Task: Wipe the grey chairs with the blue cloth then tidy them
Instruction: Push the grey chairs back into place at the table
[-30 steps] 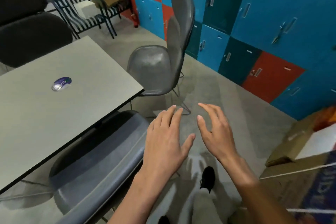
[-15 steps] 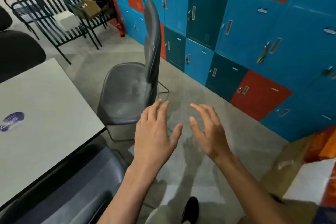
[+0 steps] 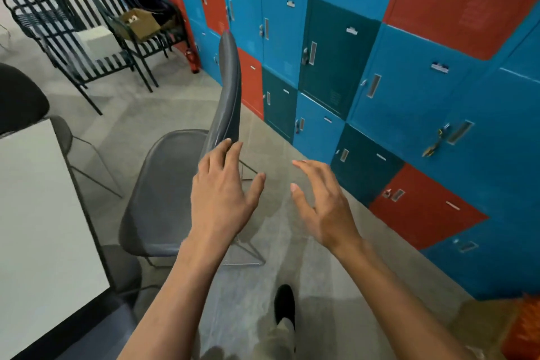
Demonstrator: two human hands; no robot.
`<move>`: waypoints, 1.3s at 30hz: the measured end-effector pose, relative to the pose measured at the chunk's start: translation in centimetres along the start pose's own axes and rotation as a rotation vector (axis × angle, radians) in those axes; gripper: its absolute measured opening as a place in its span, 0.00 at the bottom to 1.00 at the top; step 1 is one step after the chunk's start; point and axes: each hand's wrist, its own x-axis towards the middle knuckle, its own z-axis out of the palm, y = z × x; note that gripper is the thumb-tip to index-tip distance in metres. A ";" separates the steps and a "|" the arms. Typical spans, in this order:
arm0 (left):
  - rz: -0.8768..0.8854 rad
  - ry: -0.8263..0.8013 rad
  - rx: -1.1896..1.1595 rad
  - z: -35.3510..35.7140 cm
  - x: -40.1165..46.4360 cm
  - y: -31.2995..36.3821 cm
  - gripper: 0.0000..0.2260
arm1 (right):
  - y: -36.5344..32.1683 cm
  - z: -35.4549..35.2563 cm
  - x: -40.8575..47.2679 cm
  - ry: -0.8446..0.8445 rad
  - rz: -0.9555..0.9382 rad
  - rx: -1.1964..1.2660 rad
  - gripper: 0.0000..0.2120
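Beside the white desk [image 3: 43, 213], at ten o'clock from the spread, empty left hand [image 3: 222, 199], stands the grey moulded plastic chair [image 3: 163, 184]; fingertips overlap its backrest edge, contact unclear. Right hand [image 3: 324, 207] hovers spread, empty.

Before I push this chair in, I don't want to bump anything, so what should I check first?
1. Left hand free for a grip: ok, fingers straight, at the chair back's edge; actual contact cannot tell.
2. Right hand free: ok, open, apart from the chair.
3. Blue cloth put down: ok, in neither hand, not in view.
4. Chair upright: ok, standing beside the table.
5. Floor between chair and table clear: cannot tell, the table hides some.
6. Foot clear of the chair's legs: ok.
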 end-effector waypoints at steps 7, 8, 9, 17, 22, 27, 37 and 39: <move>-0.093 -0.012 0.030 1.9 12.4 1.4 0.33 | 2.8 0.4 12.9 -0.081 -0.027 -0.026 0.21; -0.106 -0.026 0.037 2.4 13.6 1.6 0.33 | 3.1 0.6 14.4 -0.091 -0.022 -0.021 0.21; -0.115 -0.035 0.041 2.9 14.7 1.8 0.34 | 3.4 0.7 15.9 -0.104 -0.024 -0.011 0.21; -0.313 -0.032 0.096 6.3 22.5 1.7 0.36 | 7.3 3.4 28.1 -0.213 -0.199 0.054 0.19; -0.546 0.010 0.145 8.0 26.5 2.1 0.36 | 10.0 5.4 36.4 -0.353 -0.349 0.123 0.19; -0.814 0.090 0.165 9.4 28.5 3.1 0.36 | 10.5 6.4 43.7 -0.482 -0.501 0.159 0.20; -1.091 0.151 0.407 11.7 30.9 3.3 0.37 | 8.8 12.8 54.4 -0.589 -0.756 0.181 0.15; -1.079 0.204 0.459 12.1 31.2 3.1 0.34 | 8.5 14.4 55.5 -0.605 -0.791 0.191 0.14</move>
